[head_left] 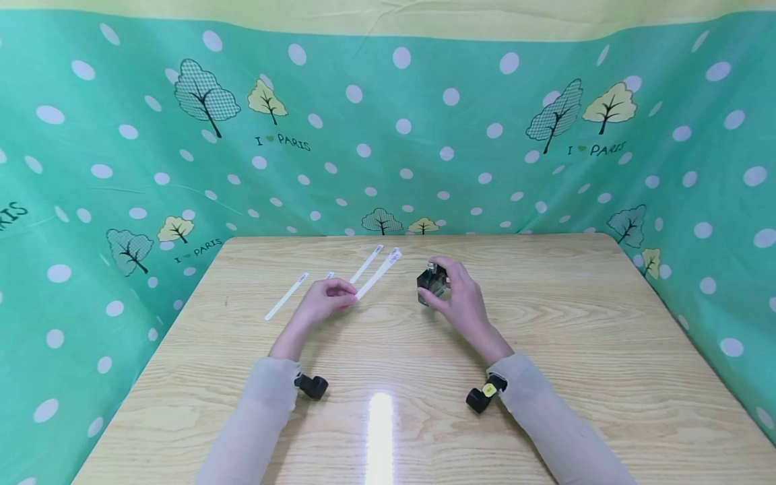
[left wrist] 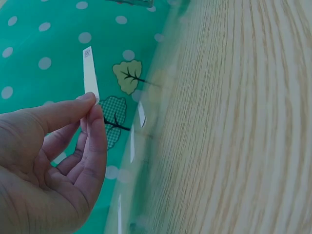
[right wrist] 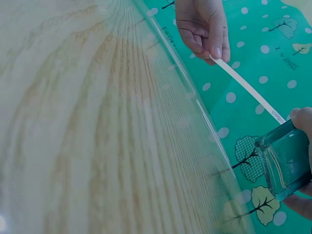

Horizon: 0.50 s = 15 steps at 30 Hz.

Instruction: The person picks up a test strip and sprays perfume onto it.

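Observation:
Between thumb and fingertips, my left hand [head_left: 326, 301] pinches the lower end of a narrow white paper test strip [head_left: 378, 273]. Small dark print marks the strip's far end, seen in the left wrist view on the strip [left wrist: 88, 70]. My right hand [head_left: 465, 300] grips a glass perfume bottle [head_left: 424, 281], with the index finger up by the silvery sprayer at its top. In the right wrist view the bottle [right wrist: 285, 161] appears tilted, with lettering on its face. The strip's printed end points towards the bottle; whether they touch cannot be told.
More white strips lie on the wooden table [head_left: 388, 357]: one on the left [head_left: 286, 296], one partly behind the left hand [head_left: 330, 275], another farther back [head_left: 366, 264]. A green dotted curtain [head_left: 388, 148] borders the table's back and sides.

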Each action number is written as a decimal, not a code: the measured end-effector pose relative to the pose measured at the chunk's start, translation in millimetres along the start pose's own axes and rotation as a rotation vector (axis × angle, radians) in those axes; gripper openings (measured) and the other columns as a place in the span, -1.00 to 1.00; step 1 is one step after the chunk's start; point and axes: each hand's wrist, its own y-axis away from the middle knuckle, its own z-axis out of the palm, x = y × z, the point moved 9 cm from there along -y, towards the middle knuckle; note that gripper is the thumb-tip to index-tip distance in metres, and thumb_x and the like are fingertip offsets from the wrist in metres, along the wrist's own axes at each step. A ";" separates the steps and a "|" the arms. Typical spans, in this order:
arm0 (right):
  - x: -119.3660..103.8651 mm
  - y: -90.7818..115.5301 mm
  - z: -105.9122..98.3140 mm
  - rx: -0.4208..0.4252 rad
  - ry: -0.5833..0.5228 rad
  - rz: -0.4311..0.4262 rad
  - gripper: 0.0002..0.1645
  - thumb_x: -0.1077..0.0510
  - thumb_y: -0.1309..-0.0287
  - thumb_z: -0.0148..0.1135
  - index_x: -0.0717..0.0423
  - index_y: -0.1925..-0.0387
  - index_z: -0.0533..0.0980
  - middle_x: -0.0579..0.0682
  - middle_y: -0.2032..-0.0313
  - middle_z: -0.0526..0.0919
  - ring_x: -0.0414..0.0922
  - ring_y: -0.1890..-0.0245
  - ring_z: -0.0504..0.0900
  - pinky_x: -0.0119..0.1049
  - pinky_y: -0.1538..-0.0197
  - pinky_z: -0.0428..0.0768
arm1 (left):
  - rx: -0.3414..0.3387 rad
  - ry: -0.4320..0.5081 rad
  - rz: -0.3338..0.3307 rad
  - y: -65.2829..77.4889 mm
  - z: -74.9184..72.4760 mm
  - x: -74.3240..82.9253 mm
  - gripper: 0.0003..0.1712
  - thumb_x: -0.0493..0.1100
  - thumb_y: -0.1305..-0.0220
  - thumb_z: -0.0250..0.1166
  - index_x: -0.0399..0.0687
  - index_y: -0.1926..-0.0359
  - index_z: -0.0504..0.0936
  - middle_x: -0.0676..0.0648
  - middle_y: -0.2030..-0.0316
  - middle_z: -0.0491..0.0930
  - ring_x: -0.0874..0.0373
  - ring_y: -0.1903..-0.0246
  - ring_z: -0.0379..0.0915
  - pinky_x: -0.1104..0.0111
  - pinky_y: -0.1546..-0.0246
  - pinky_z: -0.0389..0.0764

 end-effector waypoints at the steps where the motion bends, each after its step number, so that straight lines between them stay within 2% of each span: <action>1: -0.3 -0.1 0.2 -0.001 -0.001 0.000 -0.23 -0.02 -0.06 0.51 -0.06 -0.26 0.36 0.11 0.01 0.58 0.06 0.16 0.66 -0.08 0.23 0.79 | -0.003 0.001 -0.002 -0.2 1.1 0.3 -0.70 -0.25 -0.24 0.39 -0.28 0.04 0.64 -0.10 0.22 0.68 0.24 0.29 0.55 0.28 0.03 0.73; 9: -2.9 -0.4 -0.2 0.000 0.001 -0.004 -0.24 -0.03 -0.07 0.51 -0.06 -0.27 0.37 0.13 0.01 0.59 0.06 0.22 0.66 -0.06 0.26 0.78 | -0.018 0.007 0.008 -1.4 8.7 5.7 -0.69 -0.22 -0.25 0.39 -0.28 0.03 0.64 -0.06 0.25 0.66 0.24 0.29 0.54 0.30 0.03 0.73; 15: -4.3 0.0 -0.3 0.006 0.029 -0.014 -0.23 -0.05 -0.07 0.50 -0.04 -0.27 0.38 0.12 -0.01 0.59 0.03 0.25 0.66 -0.17 0.29 0.75 | -0.038 0.011 0.016 0.8 14.0 11.5 -0.71 -0.22 -0.25 0.39 -0.27 0.04 0.64 -0.03 0.28 0.66 0.25 0.30 0.55 0.27 0.03 0.73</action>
